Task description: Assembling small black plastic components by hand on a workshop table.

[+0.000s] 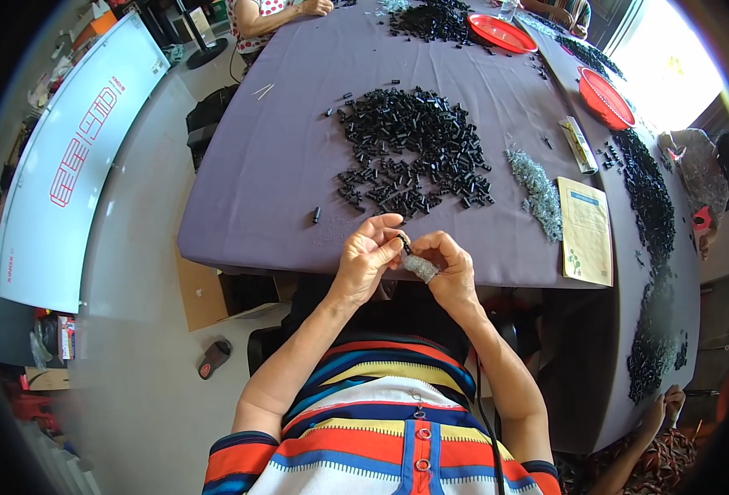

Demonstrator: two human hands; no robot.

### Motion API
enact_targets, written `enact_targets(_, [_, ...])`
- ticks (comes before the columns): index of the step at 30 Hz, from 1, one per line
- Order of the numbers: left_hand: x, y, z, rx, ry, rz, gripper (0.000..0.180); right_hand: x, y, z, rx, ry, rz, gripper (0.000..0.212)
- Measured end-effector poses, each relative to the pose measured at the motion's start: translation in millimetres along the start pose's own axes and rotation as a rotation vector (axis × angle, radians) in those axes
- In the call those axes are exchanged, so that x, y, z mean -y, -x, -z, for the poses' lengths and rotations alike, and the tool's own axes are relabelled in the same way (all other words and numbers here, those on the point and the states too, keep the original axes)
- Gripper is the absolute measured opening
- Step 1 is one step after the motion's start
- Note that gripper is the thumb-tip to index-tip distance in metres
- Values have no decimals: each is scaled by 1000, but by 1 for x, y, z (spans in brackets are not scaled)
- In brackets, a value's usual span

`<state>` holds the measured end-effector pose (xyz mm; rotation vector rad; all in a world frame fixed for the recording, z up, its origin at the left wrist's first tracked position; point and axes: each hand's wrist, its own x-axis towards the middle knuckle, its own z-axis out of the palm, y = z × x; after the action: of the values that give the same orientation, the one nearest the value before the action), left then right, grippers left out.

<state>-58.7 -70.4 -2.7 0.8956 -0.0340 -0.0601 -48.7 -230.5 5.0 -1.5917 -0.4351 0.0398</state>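
Observation:
Just past the table's near edge, my two hands meet in front of my body. My left hand [367, 260] is closed, thumb and fingers pinched round a small black piece [405, 242] like the ones on the table. A clump of small silvery-grey pieces [421, 268] hangs against my right hand [452, 271], whose fingers are closed on it. The clump's upper end meets the black piece; how they join is too small to make out. Beyond my hands lies a heap of short black cylindrical pieces [414, 140], with one stray black piece [316, 215] to its left.
Silvery-grey small pieces [536, 190] lie in a strip beside a tan booklet [585, 231]. Red trays [504, 35] and more black heaps [645, 186] stand further off. Other people's hands [318, 7] rest at the table's far side and lower right [665, 408]. Below left is an open cardboard box [195, 289].

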Motion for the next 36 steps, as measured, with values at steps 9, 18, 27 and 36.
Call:
enact_targets(9, [-11,3,-6,45,-1,204,41,14,-11,8,136,220,201,39])
enact_targets(18, [-5,3,-1,107,99,309,44,15,-11,9,143,188,205,32])
enact_targets(27, [-4,2,4,136,157,345,43,14,-10,3,85,229,210,32])
enact_targets(36, [-5,4,-9,41,133,312,41,15,-9,11,108,281,251,33])
